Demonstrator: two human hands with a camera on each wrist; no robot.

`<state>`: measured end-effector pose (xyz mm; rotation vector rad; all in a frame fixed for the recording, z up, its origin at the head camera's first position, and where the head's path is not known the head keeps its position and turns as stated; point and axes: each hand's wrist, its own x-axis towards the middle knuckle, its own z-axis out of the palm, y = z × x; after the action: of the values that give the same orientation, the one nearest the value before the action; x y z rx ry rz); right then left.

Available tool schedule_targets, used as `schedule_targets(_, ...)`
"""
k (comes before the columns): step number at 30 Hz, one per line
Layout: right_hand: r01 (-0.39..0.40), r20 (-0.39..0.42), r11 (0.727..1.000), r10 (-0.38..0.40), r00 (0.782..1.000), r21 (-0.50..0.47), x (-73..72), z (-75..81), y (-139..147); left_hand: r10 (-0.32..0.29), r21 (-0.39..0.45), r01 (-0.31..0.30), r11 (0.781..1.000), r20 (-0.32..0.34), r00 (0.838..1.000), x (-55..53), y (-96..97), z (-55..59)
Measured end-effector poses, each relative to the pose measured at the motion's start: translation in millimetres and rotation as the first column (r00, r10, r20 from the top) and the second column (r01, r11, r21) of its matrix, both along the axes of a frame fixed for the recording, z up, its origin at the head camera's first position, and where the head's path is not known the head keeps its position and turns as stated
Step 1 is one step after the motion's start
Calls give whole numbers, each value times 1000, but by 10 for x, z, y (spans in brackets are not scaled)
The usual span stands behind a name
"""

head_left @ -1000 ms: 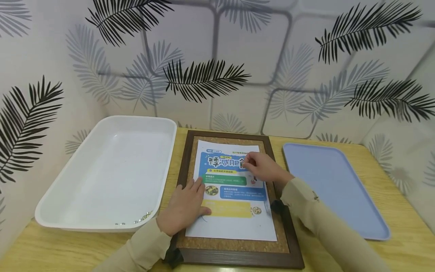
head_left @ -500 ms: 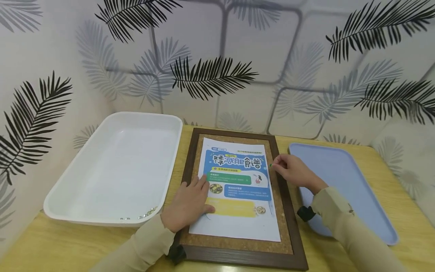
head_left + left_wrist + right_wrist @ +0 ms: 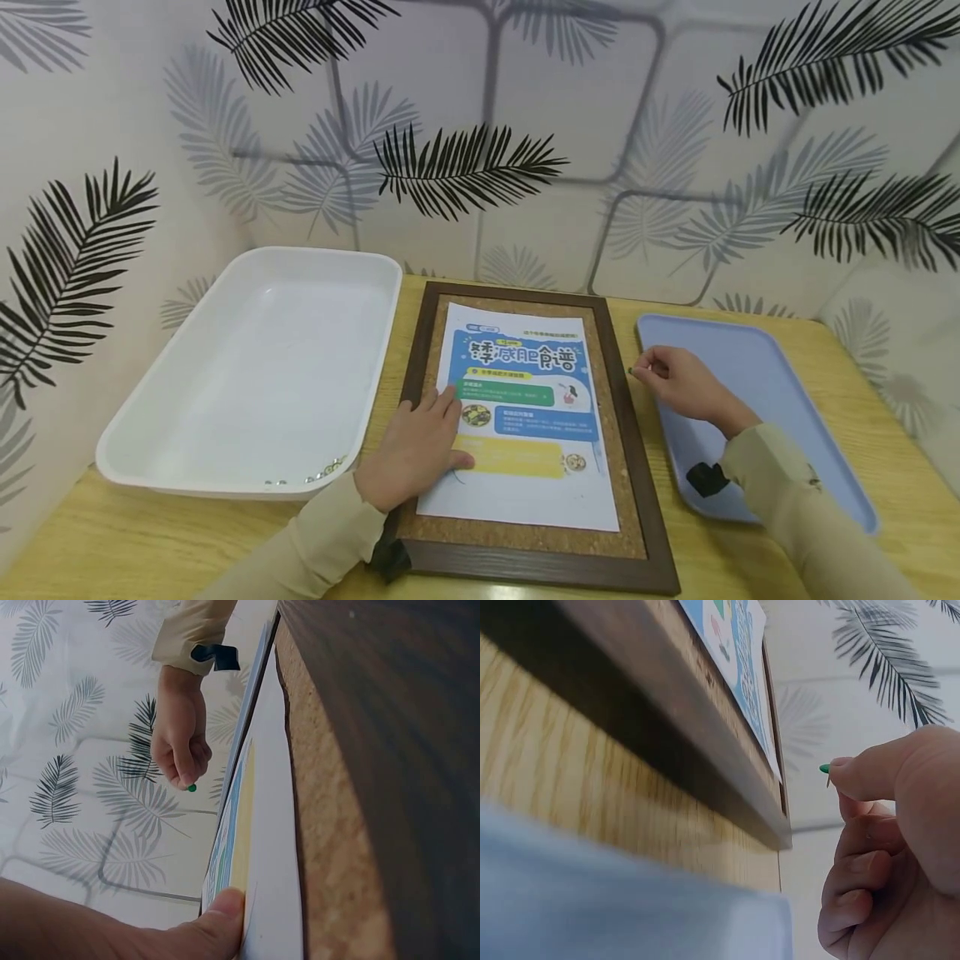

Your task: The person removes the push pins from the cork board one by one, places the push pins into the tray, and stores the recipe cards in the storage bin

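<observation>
A printed paper poster (image 3: 525, 500) with blue, green and yellow panels lies on a brown-framed cork board (image 3: 630, 533). My left hand (image 3: 411, 450) rests on the poster's left edge, fingers spread, the thumb on the yellow panel. Between thumb and forefinger, my right hand (image 3: 686, 383) pinches a green thumbtack (image 3: 826, 769); in the right wrist view its thin pin points down. That hand is held above the left edge of the blue tray (image 3: 795, 417), just right of the board's frame. In the left wrist view the tack's green head also shows below the right fingertips.
A deep white tray (image 3: 262, 367) stands left of the board, with several small shiny tacks (image 3: 327, 469) near its front right corner. The wooden table (image 3: 67, 542) meets a leaf-patterned wall (image 3: 420, 83) at the back.
My right hand has moved right, from over the poster's upper right part, past the frame, to the blue tray's edge, still pinching the tack. My left hand stays on the poster.
</observation>
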<state>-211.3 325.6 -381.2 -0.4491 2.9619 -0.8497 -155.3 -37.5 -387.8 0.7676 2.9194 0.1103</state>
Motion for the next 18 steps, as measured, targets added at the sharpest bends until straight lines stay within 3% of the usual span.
schedule_targets(6,27,19,999,-27,999,-29,88,14,167,8,3,-8,1000,14,1000,-4,23,-3)
schedule_targets(18,92,22,996,-92,996,21,175,-48,431,-4,26,4,1000,6,1000,-5,21,-5)
